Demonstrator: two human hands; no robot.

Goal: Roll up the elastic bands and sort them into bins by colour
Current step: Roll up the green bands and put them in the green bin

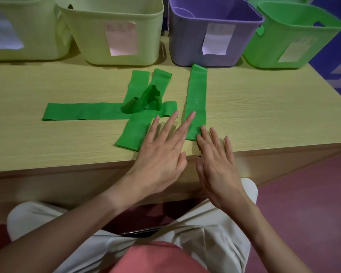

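Both of my hands, left hand (161,154) and right hand (219,164), lay flat with fingers spread on the near end of one green band (196,99), none rolled yet, the other bands (138,107) crossed beside it, and the green bin (291,34) awaited.

- We see a person from above, both forearms bare to the frame's lower edge, no sleeves in view; no rings, watch or bracelets on the left hand (161,154) or the right hand (219,166)
- We note short, unpainted fingernails on both hands
- We make out loose cream-white trousers (215,229), creased over both knees
- We see a salmon-pink top (156,257) at the bottom edge; a dark, slim object, unclear to us, lies at the lap
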